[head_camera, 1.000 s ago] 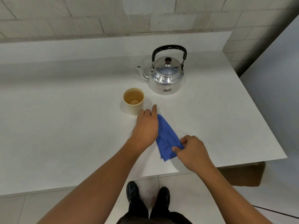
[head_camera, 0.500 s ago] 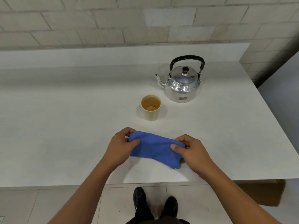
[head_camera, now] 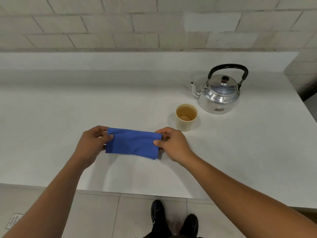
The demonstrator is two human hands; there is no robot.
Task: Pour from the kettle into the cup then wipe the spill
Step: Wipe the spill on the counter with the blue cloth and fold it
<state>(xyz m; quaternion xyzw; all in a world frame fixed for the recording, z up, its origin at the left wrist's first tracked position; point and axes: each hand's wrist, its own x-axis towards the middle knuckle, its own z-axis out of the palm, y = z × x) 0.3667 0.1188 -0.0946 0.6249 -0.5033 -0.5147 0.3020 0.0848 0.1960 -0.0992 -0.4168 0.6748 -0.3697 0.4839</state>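
Note:
A folded blue cloth (head_camera: 133, 143) is stretched flat between my hands just above the white counter (head_camera: 68, 117). My left hand (head_camera: 92, 143) pinches its left edge and my right hand (head_camera: 171, 143) pinches its right edge. A beige cup (head_camera: 186, 120) with brownish liquid inside stands upright just beyond my right hand. Behind the cup, to the right, sits a shiny metal kettle (head_camera: 219, 97) with a black handle, its spout pointing left. No spill is visible on the counter.
A brick wall (head_camera: 137, 23) and a low white upstand run along the back of the counter. The counter's right edge is near the kettle. Below the front edge are floor tiles, my shoes and a floor drain (head_camera: 13, 220).
The cloth went from lying on the counter under my left hand to being lifted and spread between both hands. My view has shifted left, so kettle and cup sit further right.

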